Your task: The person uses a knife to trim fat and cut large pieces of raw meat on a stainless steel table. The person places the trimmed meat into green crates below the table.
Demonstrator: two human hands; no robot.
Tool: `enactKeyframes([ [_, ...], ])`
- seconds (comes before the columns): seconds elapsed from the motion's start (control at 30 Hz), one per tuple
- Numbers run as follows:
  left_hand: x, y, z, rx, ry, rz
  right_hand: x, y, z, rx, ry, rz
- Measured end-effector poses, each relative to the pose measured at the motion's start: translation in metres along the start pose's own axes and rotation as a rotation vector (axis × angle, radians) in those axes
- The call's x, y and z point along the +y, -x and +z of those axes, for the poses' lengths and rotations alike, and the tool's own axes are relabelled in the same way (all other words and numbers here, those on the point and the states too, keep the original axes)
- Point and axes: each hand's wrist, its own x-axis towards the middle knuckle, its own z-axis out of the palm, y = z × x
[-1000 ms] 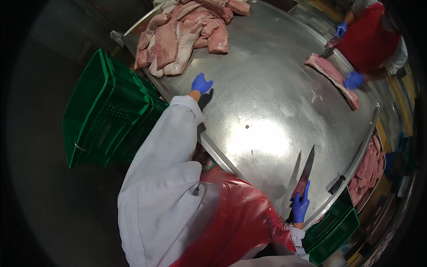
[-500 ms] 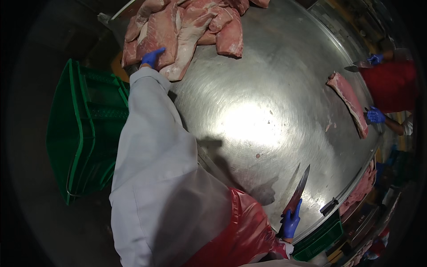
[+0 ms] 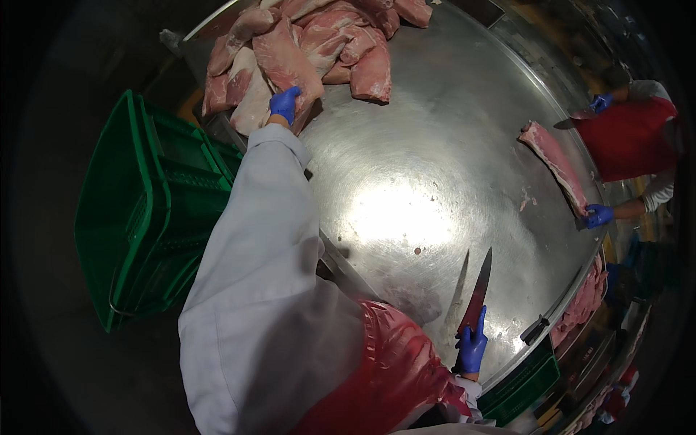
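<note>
Reaching far out to the upper left, my left hand (image 3: 286,104) in a blue glove grips the near end of a long slab of raw meat (image 3: 284,61). That slab lies over other pieces in a heap of raw meat (image 3: 330,32) at the far left of the metal table (image 3: 362,159). Low on the right, my blue-gloved right hand (image 3: 473,348) is closed round the handle of a knife (image 3: 478,290). Its long blade points up and away, above the table top. The knife's handle is mostly hidden in my fingers.
Left of the table stand green plastic bins (image 3: 156,196). Across at the right, a person in a red apron (image 3: 623,145) holds a knife and touches a long meat strip (image 3: 557,167). A dark-handled tool (image 3: 535,330) lies by the right edge, near more meat (image 3: 583,304) and a green crate (image 3: 522,391).
My left hand has moved right, pulling the slab's near end across the heap and uncovering paler meat. My right hand and knife shifted slightly. The other person's lower hand moved to the strip's near end.
</note>
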Motion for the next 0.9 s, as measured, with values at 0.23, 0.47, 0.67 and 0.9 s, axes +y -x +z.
enactKeyframes([
  [0.23,-0.011,0.090,-0.052,-0.027,-0.937,0.452,0.032,0.018,-0.006,-0.011,-0.136,0.006],
  [0.47,-0.063,0.336,-0.026,-0.405,-1.730,1.110,0.064,0.024,-0.013,-0.014,-0.076,-0.059],
  [0.67,-0.054,0.390,0.014,-0.399,-1.482,0.657,0.115,0.021,-0.044,0.020,-0.033,-0.217],
  [0.9,-0.113,0.466,0.133,-0.492,-1.382,0.387,0.196,0.043,-0.055,0.177,-0.042,-0.263],
])
